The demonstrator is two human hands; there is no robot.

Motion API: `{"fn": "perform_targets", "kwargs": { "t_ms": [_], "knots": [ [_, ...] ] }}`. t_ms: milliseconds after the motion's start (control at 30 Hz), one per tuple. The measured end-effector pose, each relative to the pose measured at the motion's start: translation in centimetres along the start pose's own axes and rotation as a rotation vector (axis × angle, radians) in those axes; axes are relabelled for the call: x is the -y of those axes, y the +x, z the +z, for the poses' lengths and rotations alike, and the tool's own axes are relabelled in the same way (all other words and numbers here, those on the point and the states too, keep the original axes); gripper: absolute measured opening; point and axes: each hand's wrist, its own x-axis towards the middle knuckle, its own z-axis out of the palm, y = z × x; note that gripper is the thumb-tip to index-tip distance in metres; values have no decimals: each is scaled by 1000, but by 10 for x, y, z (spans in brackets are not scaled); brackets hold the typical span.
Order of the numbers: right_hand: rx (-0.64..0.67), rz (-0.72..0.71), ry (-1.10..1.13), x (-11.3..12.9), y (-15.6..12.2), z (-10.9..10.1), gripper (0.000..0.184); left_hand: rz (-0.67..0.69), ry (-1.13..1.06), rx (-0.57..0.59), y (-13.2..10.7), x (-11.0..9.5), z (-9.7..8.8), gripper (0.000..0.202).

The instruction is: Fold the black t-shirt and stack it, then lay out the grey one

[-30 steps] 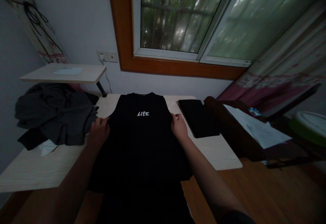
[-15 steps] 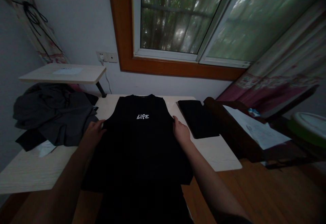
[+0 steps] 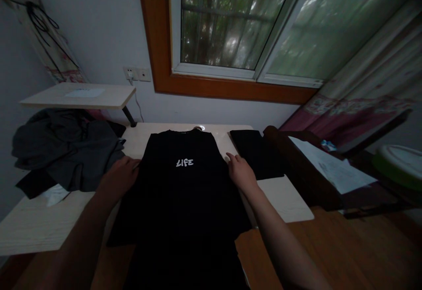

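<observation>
A black sleeveless shirt [image 3: 183, 197] with white "LIFE" lettering lies flat on the pale wooden table [image 3: 36, 219], its hem hanging over the near edge. My left hand [image 3: 120, 176] grips the shirt's left side edge with fingers curled. At the shirt's right side edge, level with the lettering, my right hand [image 3: 240, 172] holds the cloth in curled fingers. Both forearms reach in from the bottom of the view.
A heap of dark grey clothes [image 3: 66, 151] lies on the table's left. A folded black garment [image 3: 257, 151] rests at the right rear. A dark wooden piece with papers [image 3: 329, 169] stands to the right. A small shelf [image 3: 79, 96] and a window are behind.
Both hands have drawn the shirt toward me; its collar and lettering sit lower on the table, and more table shows behind it.
</observation>
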Motion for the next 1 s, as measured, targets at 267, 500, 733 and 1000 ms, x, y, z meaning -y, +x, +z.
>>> {"fn": "perform_targets", "kwargs": {
  "t_ms": [267, 500, 733, 1000],
  "knots": [
    [-79, -194, 116, 56, 57, 38, 52, 77, 3, -31, 67, -65, 62, 53],
    [65, -130, 127, 69, 91, 72, 65, -31, 83, -4, 89, -72, 90, 66],
    [110, -122, 113, 66, 109, 72, 66, -50, 63, 64, 102, -68, 88, 71],
    [151, -203, 132, 73, 138, 74, 64, -71, 31, 133, 133, -63, 95, 69]
  ]
}}
